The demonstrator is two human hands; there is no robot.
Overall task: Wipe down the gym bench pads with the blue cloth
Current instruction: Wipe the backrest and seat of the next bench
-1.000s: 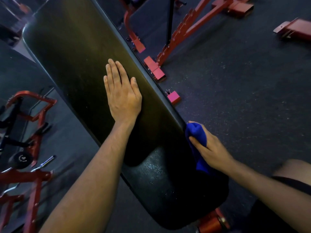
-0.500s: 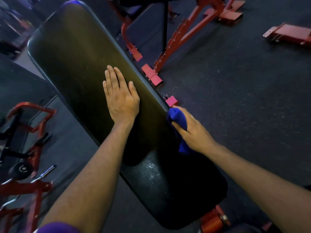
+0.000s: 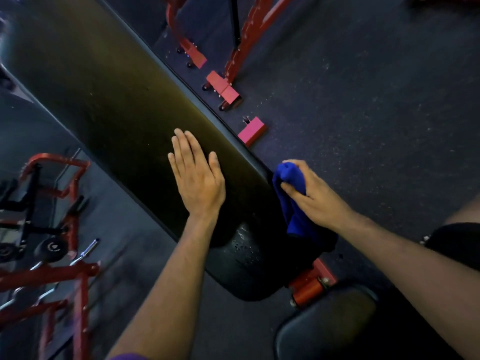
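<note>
Two hands are extended over the long black back pad (image 3: 111,100), which runs diagonally from far left to near right. The left hand (image 3: 198,178) is laid flat on the pad's upper surface, palm down, fingers straight and held together, forearm reaching in from the near edge. The right hand (image 3: 309,193) is curled around the bunched blue cloth (image 3: 293,203), which is pressed against the pad's right side edge, its loose end hanging downward. A second black pad (image 3: 324,323) is seen at near right, beside a red frame bracket (image 3: 309,284).
</note>
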